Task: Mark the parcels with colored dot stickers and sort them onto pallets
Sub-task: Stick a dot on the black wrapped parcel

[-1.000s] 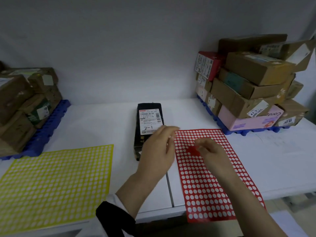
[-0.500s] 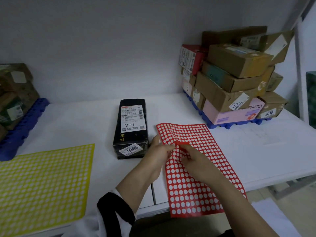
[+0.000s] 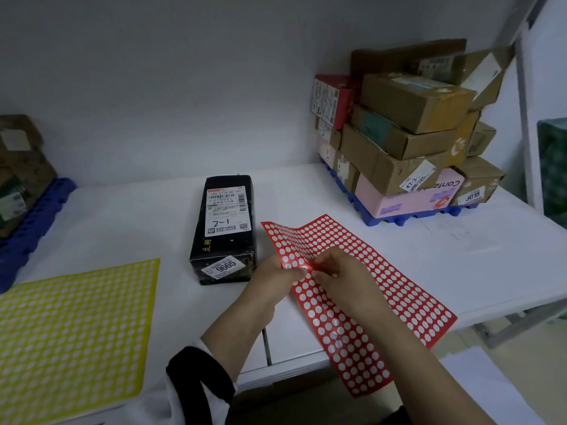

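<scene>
Pinching the red sticker sheet (image 3: pixel 408 299) with both our left hand (image 3: pixel 273 280) and right hand (image 3: pixel 340 274), we judge it thin, floppy and light; grip its lifted edge. It lies just right of the black parcel (image 3: pixel 225 237).

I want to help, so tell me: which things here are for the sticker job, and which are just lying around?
For the job: red sticker sheet, pinched by the left hand and right hand; yellow sticker sheet; black parcel; stacked parcels on the right pallet; left parcels on the left pallet.
Lying about: green thing at the far right; white sheet at the bottom right.
</scene>
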